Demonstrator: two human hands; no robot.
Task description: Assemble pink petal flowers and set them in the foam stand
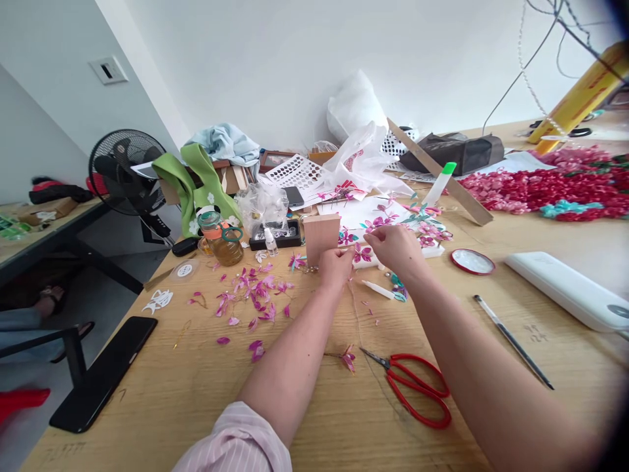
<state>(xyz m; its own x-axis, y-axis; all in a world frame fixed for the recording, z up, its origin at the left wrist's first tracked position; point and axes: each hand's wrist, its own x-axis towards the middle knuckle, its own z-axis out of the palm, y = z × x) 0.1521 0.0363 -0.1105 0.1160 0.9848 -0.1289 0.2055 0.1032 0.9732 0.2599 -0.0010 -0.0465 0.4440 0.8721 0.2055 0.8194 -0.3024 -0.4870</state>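
Observation:
My left hand pinches near a small magenta artificial flower, whose petals spread to the right of the fingertips. A thin pale thread hangs from below this hand down to the table. On the flower's other side, my right hand is raised with thumb and forefinger closed together; whatever they hold is too fine to make out. A wooden block stands just behind my left hand. Red-handled scissors lie on the table between my forearms, beside a loose pink flower with a stem.
Loose pink petals lie scattered left of my hands. A glass jar, black phone, pen, round lid and white oblong device are on the table. Red flower bunches fill the back right.

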